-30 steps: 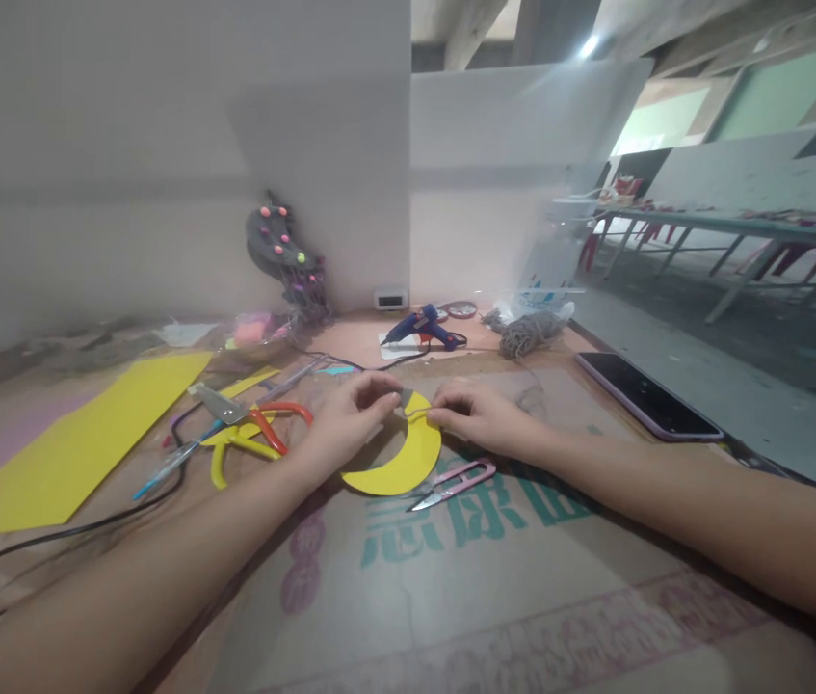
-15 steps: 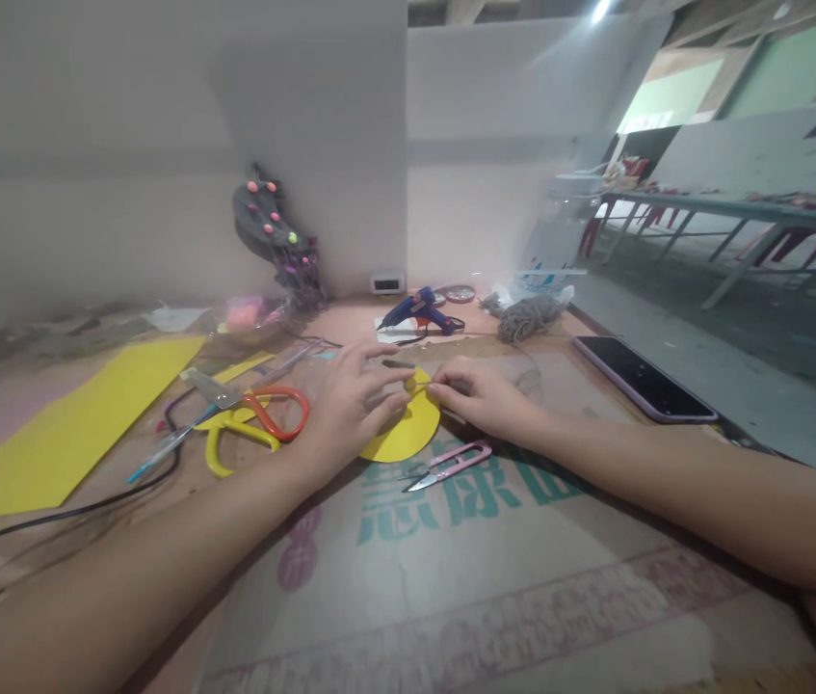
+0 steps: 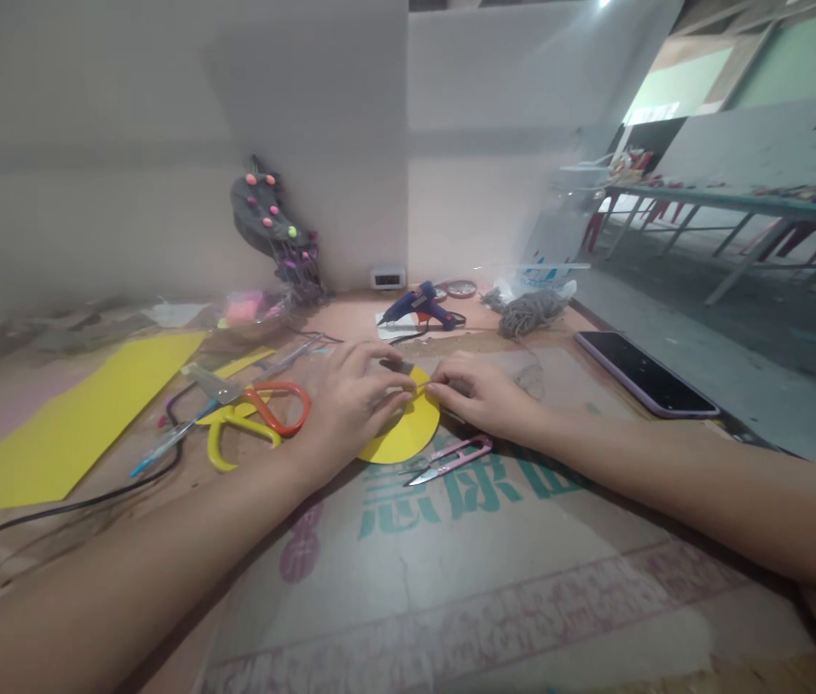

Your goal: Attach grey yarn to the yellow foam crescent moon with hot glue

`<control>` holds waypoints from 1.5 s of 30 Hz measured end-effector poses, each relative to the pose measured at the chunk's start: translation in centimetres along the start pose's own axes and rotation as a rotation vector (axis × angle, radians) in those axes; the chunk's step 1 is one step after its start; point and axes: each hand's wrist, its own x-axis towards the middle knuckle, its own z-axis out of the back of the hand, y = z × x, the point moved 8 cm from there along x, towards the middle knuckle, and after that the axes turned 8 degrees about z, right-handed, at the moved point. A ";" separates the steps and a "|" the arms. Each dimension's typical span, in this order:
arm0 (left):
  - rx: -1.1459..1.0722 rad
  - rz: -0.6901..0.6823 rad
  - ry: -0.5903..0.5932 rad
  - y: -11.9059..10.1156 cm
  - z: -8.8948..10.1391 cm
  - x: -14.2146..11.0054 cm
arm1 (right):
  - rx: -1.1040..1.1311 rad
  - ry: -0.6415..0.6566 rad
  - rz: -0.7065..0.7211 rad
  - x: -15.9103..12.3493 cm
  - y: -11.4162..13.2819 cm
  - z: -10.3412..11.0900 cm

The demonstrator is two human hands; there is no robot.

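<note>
The yellow card, round-edged, lies on the printed sheet covering the worktop, between the two hands and partly hidden by the left hand. A dark gray section shows at its far end.

Right hand: the grip pinches a thin strand between thumb and forefinger, above the card. Left hand: thumb and forefinger are nearly together at the strand's other end; whether this grip clamps it, I cannot tell from here.

Adjacent items: pink-handled snips lie just in front of the card, on the wearer's side. Scissors with red and yellow handles lie left of the left hand. Beyond the hands rest a blue glue gun and a gray yarn bundle. A phone lies at right, face up.
</note>
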 end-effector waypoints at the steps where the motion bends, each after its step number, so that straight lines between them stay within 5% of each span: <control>1: 0.002 0.002 0.003 0.0 0.0 0.0 | -0.001 0.003 0.001 0.0 0.0 0.0; 13: -0.138 0.283 -0.069 2.4 0.6 -0.1 | 0.014 -0.044 -0.145 -0.2 -1.7 0.0; 21: -0.361 0.728 -0.234 7.2 0.8 -1.4 | 0.041 -0.033 -0.240 -0.5 -2.3 0.1; 29: -0.432 0.778 -0.111 8.2 -0.7 -1.3 | 0.049 -0.033 -0.221 -0.4 -2.2 0.0; 45: -0.561 0.809 -0.112 8.4 -1.3 -1.5 | 0.031 -0.021 -0.177 -0.2 -1.7 0.0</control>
